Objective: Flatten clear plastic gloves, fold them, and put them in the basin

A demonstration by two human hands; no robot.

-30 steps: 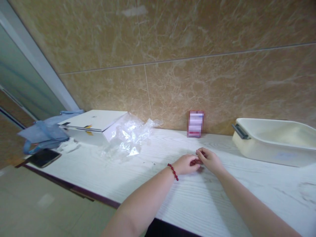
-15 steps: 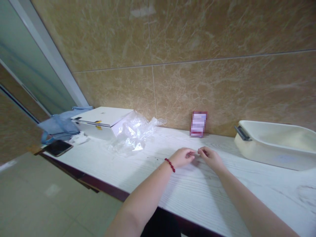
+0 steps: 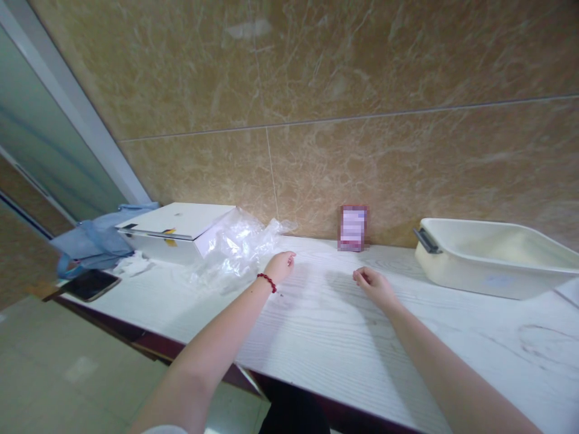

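My left hand (image 3: 280,269), with a red bead bracelet (image 3: 267,282) at the wrist, is over the white tabletop (image 3: 312,325) just right of a crumpled clear plastic bag (image 3: 239,247). Its fingers are curled together, and anything in them is too small to make out. My right hand (image 3: 374,286) hovers over the table to the right, thumb and fingers pinched. Whatever may be between them is hidden. Behind my hands, a small blurred red-and-white card or pack (image 3: 353,228) leans upright on the wall.
A cream plastic bin (image 3: 488,274) with a grey handle stands at the right. On the left are a white box (image 3: 181,220), a blue cloth bag (image 3: 97,238), white tissue (image 3: 134,264) and a phone (image 3: 91,284) near the table's edge. A marbled wall (image 3: 362,157) closes the back.
My hands were close together with fingertips nearly touching. The left has moved away to the left, towards the plastic bag, while the right stays pinched in about the same place. The view has shifted slightly.
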